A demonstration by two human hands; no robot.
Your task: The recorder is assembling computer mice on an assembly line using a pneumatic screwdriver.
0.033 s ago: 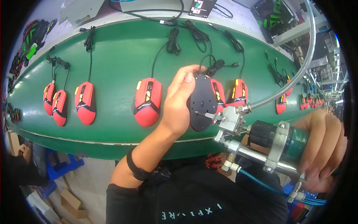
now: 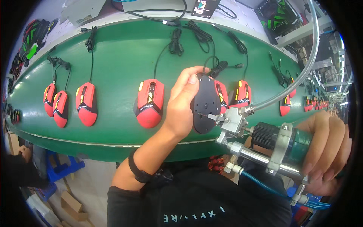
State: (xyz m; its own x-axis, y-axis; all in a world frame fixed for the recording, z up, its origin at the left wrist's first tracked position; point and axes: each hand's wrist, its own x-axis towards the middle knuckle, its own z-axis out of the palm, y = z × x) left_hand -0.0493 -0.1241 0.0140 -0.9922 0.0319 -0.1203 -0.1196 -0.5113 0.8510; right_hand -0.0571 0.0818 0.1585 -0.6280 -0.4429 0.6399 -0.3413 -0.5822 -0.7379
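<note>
My left hand (image 2: pixel 181 100) is closed around a computer mouse (image 2: pixel 206 104), turned so that its flat black underside with small screw holes shows. Its cord runs up to a black bundle (image 2: pixel 219 69) on the green belt. From the right, my right hand (image 2: pixel 328 145) wraps round the green body of a powered screwdriver (image 2: pixel 278 140) with a metal feed head (image 2: pixel 233 123). The thin tip of the head points left over the mouse's underside; whether it touches cannot be told. Behind the held mouse, another red mouse (image 2: pixel 222 94) is partly hidden.
Red and black corded mice lie along the green belt (image 2: pixel 117 64), one (image 2: pixel 149 103) just left of my hand. A clear hose (image 2: pixel 302 77) arcs up from the feed head, and blue air lines (image 2: pixel 261 181) hang below. Another person's hand (image 2: pixel 25 153) shows at far left.
</note>
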